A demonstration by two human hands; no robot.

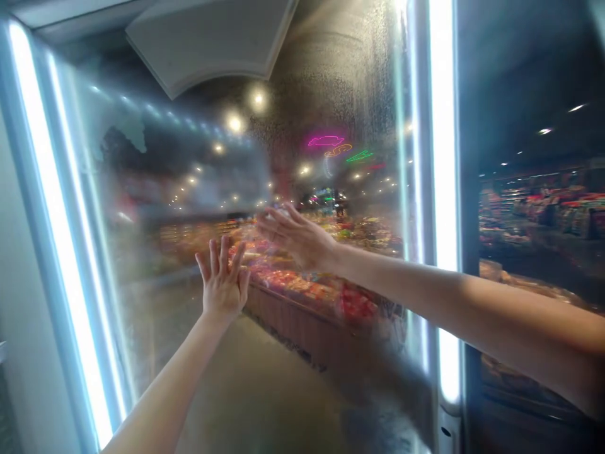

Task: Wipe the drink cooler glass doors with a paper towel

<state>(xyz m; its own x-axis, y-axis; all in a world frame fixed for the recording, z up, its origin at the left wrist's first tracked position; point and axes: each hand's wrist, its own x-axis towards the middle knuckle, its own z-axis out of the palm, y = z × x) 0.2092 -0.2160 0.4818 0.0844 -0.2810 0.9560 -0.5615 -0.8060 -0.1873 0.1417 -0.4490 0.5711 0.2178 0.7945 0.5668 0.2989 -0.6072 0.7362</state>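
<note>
Left hand (222, 284) is up in the lower middle of the frame, palm flat, fingers spread wide and pointing upward, holding nothing. Right hand (295, 236) comes in from the right edge on a long bare arm, just above and right of the left one. It is open too, fingers stretched toward the left and nothing gripped. The two hands sit close together but apart.

Both look pressed against the glass door (331, 82), which fills the middle of the frame and is misted over, with droplets thick at the upper centre. My read is that the step in hand is flat-palmed contact with that pane, though whether it is a push or a wipe I can't tell. Any further move on wet glass calls for even pressure from open palms.

Outward now. A bright light strip (61, 252) runs down the left edge and another light strip (444, 157) stands right of centre. Through the fog there's a long display stand (302, 290) heaped with colourful goods, bare floor (255, 391) below it, ceiling lamps (235, 122) glowing at the upper centre, and shelves (543, 208) at the far right.

On writing: neon signs (326, 141) in pink, orange and green glow above the hands, too blurred to read. No brand or label is legible.
</note>
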